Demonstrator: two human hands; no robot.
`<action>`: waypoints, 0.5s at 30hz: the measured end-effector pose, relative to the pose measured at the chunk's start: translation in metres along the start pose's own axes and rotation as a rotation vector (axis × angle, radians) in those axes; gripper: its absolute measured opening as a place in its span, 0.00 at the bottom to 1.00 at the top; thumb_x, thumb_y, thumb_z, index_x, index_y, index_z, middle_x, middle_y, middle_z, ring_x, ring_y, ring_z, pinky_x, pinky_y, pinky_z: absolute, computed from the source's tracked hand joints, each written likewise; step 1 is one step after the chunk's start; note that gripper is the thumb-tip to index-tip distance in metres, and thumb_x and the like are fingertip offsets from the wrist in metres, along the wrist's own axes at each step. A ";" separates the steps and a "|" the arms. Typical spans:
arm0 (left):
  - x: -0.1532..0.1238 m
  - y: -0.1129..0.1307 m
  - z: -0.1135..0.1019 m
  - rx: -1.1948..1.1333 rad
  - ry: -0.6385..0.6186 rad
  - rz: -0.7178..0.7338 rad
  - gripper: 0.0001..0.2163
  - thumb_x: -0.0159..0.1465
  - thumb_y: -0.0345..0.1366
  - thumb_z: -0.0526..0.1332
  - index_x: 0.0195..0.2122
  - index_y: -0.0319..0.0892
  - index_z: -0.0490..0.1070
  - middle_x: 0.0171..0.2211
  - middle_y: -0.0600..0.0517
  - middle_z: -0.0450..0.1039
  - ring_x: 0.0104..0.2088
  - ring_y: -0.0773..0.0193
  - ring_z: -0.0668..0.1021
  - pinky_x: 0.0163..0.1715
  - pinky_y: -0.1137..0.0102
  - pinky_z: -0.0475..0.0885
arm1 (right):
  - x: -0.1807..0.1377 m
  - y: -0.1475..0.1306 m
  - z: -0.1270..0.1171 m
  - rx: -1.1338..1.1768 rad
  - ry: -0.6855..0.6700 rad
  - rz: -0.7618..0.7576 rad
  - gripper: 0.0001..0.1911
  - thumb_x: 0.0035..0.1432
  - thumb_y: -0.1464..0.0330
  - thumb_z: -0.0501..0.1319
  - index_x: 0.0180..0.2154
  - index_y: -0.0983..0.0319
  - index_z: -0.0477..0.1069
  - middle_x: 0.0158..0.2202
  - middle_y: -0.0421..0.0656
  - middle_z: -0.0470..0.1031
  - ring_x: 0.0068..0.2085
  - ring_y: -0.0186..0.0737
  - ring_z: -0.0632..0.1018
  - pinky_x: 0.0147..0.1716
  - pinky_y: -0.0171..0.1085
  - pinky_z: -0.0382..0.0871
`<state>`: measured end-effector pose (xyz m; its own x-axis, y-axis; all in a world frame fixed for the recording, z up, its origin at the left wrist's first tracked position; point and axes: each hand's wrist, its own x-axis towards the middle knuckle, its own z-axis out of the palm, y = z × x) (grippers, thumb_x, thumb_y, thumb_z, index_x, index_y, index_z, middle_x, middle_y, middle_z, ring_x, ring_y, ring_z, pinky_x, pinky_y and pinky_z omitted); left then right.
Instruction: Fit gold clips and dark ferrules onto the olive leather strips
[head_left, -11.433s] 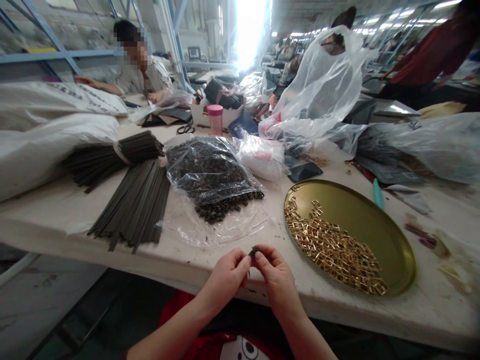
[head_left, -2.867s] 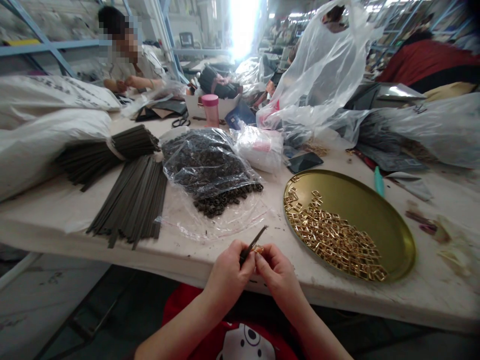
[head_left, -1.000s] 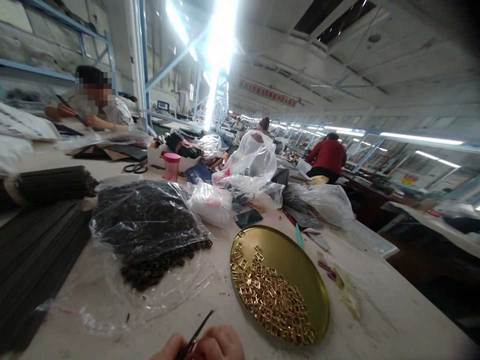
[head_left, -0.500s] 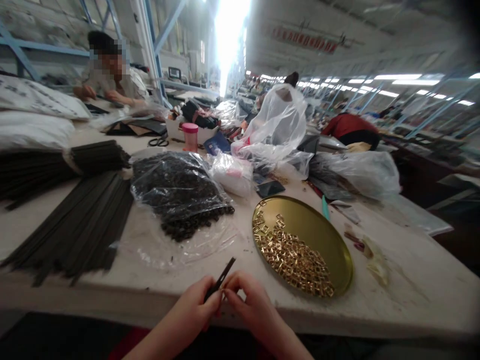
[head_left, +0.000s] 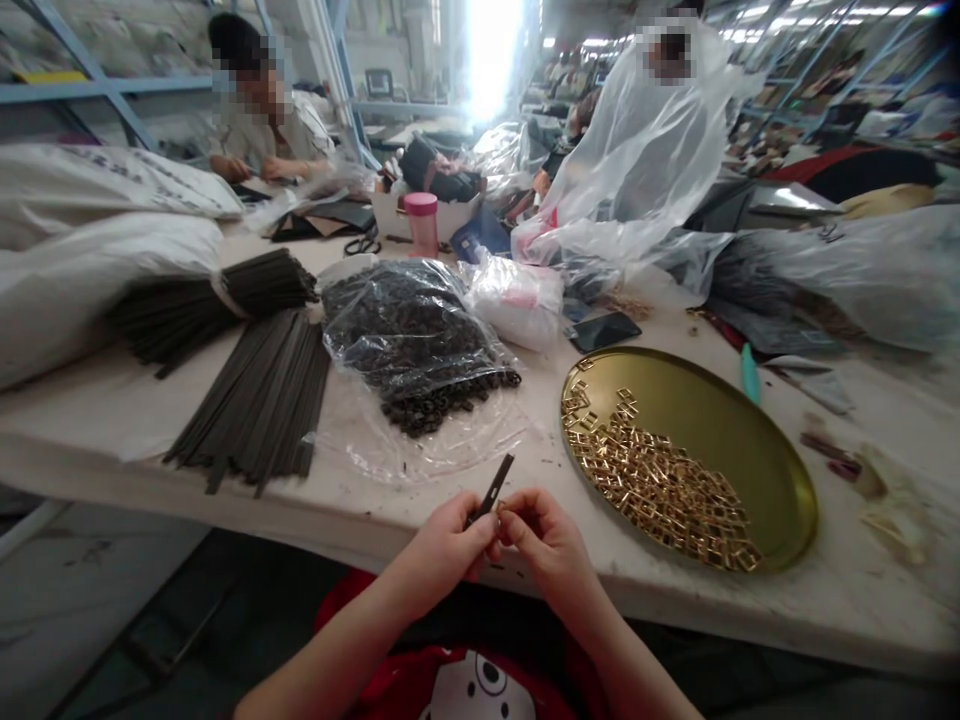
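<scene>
At the table's front edge, my left hand (head_left: 454, 540) is closed round a short dark strap (head_left: 499, 477) that points up and away, with a small pale slot in it. My right hand (head_left: 551, 535) meets it, thumb and forefinger pinched on a small gold-coloured piece (head_left: 502, 508) beside the strap; the fingers hide most of it. To the right lies a round gold tray (head_left: 720, 420) with a heap of rectangular gold buckles (head_left: 667, 480). Beyond my hands, a clear plastic bag (head_left: 420, 325) spills small dark looped pieces (head_left: 431, 410).
Loose dark strips (head_left: 259, 400) and a tied bundle (head_left: 217, 300) lie at left beside white sacks (head_left: 112, 270). Farther back are scissors (head_left: 362, 244), a pink-lidded jar (head_left: 421, 225) and plastic bags (head_left: 637, 170). A co-worker (head_left: 274, 130) sits at far left; another person stands behind the plastic.
The camera view has shifted, so the table's things appear farther right and higher. My hands stay together at the strap, with little visible change in grip.
</scene>
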<state>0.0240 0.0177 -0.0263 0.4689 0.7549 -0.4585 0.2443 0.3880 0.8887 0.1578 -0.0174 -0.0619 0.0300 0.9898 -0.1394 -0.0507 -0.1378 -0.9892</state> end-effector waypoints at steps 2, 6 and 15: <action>0.001 0.000 -0.001 -0.003 -0.006 -0.003 0.10 0.59 0.42 0.54 0.28 0.40 0.61 0.16 0.61 0.60 0.15 0.74 0.60 0.14 0.78 0.54 | 0.001 0.000 0.001 0.009 0.016 -0.001 0.09 0.54 0.62 0.59 0.29 0.61 0.64 0.23 0.36 0.67 0.26 0.32 0.70 0.27 0.32 0.64; 0.003 0.000 -0.005 0.015 -0.027 0.014 0.11 0.60 0.43 0.52 0.28 0.40 0.61 0.17 0.61 0.60 0.15 0.74 0.60 0.14 0.78 0.55 | 0.004 -0.006 0.000 0.057 0.055 -0.016 0.09 0.52 0.63 0.60 0.28 0.61 0.65 0.25 0.37 0.68 0.26 0.31 0.70 0.27 0.32 0.64; -0.005 0.002 -0.021 0.384 -0.046 0.112 0.15 0.63 0.43 0.47 0.29 0.40 0.66 0.21 0.58 0.62 0.21 0.71 0.65 0.23 0.75 0.60 | 0.014 -0.014 -0.009 0.409 0.160 0.097 0.09 0.47 0.64 0.65 0.30 0.62 0.70 0.24 0.36 0.68 0.24 0.29 0.68 0.26 0.31 0.64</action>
<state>0.0046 0.0260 -0.0224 0.5456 0.7537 -0.3665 0.4849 0.0728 0.8716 0.1684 -0.0017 -0.0500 0.1580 0.9505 -0.2677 -0.4502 -0.1719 -0.8762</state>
